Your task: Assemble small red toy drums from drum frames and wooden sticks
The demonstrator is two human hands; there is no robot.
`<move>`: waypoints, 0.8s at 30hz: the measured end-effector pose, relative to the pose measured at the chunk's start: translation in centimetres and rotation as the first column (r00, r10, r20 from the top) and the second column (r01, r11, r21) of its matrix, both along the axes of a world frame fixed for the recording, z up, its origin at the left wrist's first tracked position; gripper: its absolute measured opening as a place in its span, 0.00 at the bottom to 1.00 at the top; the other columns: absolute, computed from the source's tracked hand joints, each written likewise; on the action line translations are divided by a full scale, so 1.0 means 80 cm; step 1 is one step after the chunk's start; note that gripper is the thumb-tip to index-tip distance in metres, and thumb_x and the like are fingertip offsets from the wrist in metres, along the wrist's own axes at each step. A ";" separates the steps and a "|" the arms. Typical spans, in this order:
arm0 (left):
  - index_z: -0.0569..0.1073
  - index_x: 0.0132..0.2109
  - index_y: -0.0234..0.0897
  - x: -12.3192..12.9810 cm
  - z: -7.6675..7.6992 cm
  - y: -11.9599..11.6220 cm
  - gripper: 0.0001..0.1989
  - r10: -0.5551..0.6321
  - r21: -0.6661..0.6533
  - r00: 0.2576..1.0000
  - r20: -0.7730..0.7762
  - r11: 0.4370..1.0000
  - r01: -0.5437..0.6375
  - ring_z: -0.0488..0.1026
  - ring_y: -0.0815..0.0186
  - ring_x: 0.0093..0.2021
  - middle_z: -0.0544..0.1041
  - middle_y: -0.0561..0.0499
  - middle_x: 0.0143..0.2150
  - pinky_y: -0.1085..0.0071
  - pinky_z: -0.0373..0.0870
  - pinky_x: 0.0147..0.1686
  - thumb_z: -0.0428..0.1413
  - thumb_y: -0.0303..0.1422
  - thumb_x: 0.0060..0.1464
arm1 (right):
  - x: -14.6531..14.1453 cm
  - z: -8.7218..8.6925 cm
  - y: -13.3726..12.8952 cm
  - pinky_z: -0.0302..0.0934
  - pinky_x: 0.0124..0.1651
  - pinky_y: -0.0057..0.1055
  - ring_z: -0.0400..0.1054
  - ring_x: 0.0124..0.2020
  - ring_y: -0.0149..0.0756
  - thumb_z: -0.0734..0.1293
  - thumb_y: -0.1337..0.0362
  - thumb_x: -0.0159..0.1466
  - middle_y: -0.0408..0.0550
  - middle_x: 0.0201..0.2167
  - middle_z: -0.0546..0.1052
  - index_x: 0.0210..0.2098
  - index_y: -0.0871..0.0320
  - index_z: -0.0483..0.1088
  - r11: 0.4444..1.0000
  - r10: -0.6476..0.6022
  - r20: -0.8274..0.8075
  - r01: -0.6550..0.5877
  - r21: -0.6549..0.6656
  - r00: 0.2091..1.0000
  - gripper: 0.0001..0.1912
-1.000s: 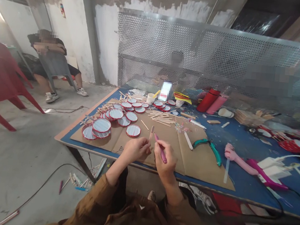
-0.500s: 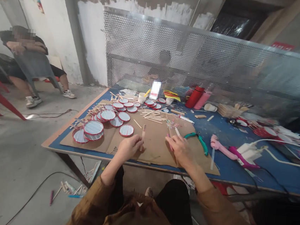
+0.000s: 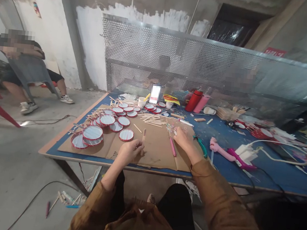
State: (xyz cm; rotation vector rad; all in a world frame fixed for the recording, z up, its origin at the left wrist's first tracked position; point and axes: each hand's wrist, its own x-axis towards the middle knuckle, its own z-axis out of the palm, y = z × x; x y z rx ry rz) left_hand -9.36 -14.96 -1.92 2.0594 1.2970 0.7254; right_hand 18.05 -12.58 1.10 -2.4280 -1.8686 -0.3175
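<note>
Your left hand [image 3: 129,151] has its fingers [image 3: 136,146] closed on a flat, pale wooden craft stick [image 3: 143,142], held upright above a brown corrugated cardboard sheet [image 3: 155,155] on the blue tabletop [image 3: 222,136]. Your right hand [image 3: 184,139] sits at the stick's 3 o'clock; you can't tell whether its fingers [image 3: 177,131] grip anything. A slim pink marker [image 3: 172,146] lies just beside that hand at 8 o'clock, and green-handled pliers [image 3: 200,146] lie at 3 o'clock. Round red-rimmed discs [image 3: 126,135] crowd the cardboard at your left hand's 11 o'clock.
</note>
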 end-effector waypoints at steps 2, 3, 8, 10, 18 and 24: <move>0.70 0.31 0.39 0.000 0.000 -0.001 0.10 0.004 0.007 1.000 -0.002 1.000 -0.004 0.70 0.71 0.30 0.77 0.53 0.30 0.78 0.60 0.30 0.49 0.36 0.57 | -0.004 0.001 -0.005 0.58 0.39 0.34 0.70 0.42 0.46 0.60 0.72 0.59 0.62 0.40 0.76 0.47 0.65 0.65 0.997 0.003 -0.052 0.001 0.081 0.999 0.15; 0.70 0.31 0.39 0.000 0.000 -0.002 0.10 0.005 0.009 1.000 -0.002 1.000 -0.005 0.70 0.70 0.30 0.77 0.53 0.30 0.78 0.61 0.31 0.48 0.36 0.58 | -0.008 0.000 -0.010 0.59 0.39 0.33 0.70 0.42 0.45 0.59 0.72 0.59 0.62 0.41 0.75 0.48 0.65 0.64 0.988 0.028 -0.094 -0.013 0.153 0.995 0.17; 0.70 0.33 0.40 0.001 0.000 -0.003 0.09 0.000 0.020 1.000 -0.021 1.000 0.001 0.72 0.69 0.32 0.78 0.53 0.32 0.78 0.60 0.32 0.48 0.37 0.58 | -0.042 -0.020 -0.043 0.60 0.37 0.31 0.68 0.39 0.39 0.57 0.69 0.59 0.51 0.36 0.74 0.37 0.57 0.65 0.829 0.370 -0.517 -0.023 0.560 0.772 0.09; 0.70 0.34 0.40 0.001 -0.001 -0.003 0.09 0.008 0.024 0.999 -0.033 1.000 -0.007 0.72 0.69 0.32 0.78 0.52 0.32 0.78 0.60 0.31 0.48 0.37 0.58 | -0.061 -0.027 -0.053 0.59 0.30 0.29 0.67 0.30 0.34 0.58 0.64 0.59 0.45 0.28 0.71 0.35 0.56 0.65 0.793 0.521 -0.743 0.083 0.604 0.420 0.06; 0.72 0.37 0.39 0.003 -0.004 -0.002 0.09 0.045 0.073 0.997 -0.067 0.997 -0.040 0.70 0.69 0.30 0.77 0.51 0.31 0.77 0.55 0.28 0.49 0.36 0.58 | -0.125 -0.033 -0.071 0.56 0.26 0.25 0.63 0.24 0.27 0.72 0.64 0.50 0.37 0.24 0.68 0.37 0.54 0.65 0.797 0.600 -0.690 0.236 0.556 -0.404 0.16; 0.73 0.35 0.39 0.003 0.003 -0.005 0.10 0.044 0.065 0.992 -0.119 0.997 -0.037 0.69 0.69 0.29 0.76 0.52 0.30 0.75 0.53 0.27 0.49 0.35 0.58 | -0.147 -0.046 -0.083 0.57 0.27 0.26 0.62 0.22 0.27 0.67 0.57 0.60 0.38 0.21 0.69 0.37 0.56 0.67 0.729 0.662 -0.748 0.186 0.659 0.055 0.10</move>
